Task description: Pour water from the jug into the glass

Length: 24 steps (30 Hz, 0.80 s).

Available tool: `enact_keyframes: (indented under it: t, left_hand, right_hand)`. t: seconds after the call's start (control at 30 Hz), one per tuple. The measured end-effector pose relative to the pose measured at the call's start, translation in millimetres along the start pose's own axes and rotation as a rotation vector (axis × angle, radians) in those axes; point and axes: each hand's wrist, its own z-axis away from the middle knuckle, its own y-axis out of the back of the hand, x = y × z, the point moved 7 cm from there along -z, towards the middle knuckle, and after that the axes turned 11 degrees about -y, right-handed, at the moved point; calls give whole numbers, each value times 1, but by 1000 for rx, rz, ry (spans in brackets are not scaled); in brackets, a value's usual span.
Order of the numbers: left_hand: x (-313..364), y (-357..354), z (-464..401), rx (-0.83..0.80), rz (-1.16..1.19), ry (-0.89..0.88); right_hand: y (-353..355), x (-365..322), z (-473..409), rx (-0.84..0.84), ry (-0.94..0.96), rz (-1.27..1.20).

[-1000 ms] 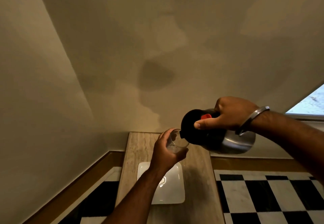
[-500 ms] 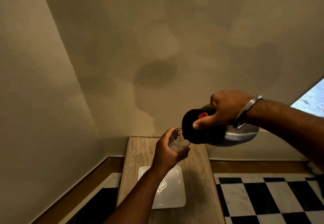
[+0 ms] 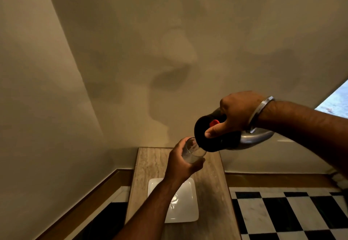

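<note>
A narrow stone-topped table (image 3: 212, 192) stands against a beige wall, checkered floor (image 3: 290, 215) at four o'clock; one white plate (image 3: 188, 211) lies on it at six; one glass (image 3: 193, 152), one jug (image 3: 250, 139); the left hand (image 3: 180, 162) grips the glass, the right hand (image 3: 237, 113) clasps the tilted jug at two o'clock, its spout at the rim; both have risen slightly since before.

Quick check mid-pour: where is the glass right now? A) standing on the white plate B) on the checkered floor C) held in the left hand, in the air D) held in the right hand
C: the left hand grips the glass above the white plate, at the jug mouth.
</note>
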Motion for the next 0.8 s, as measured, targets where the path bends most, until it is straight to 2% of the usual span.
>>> enact_keyframes:
  t: [0.8]
  left_hand:
    - [3,-1,3,43,-39,-22]
  right_hand:
    - [4,-1,7,95,55,98]
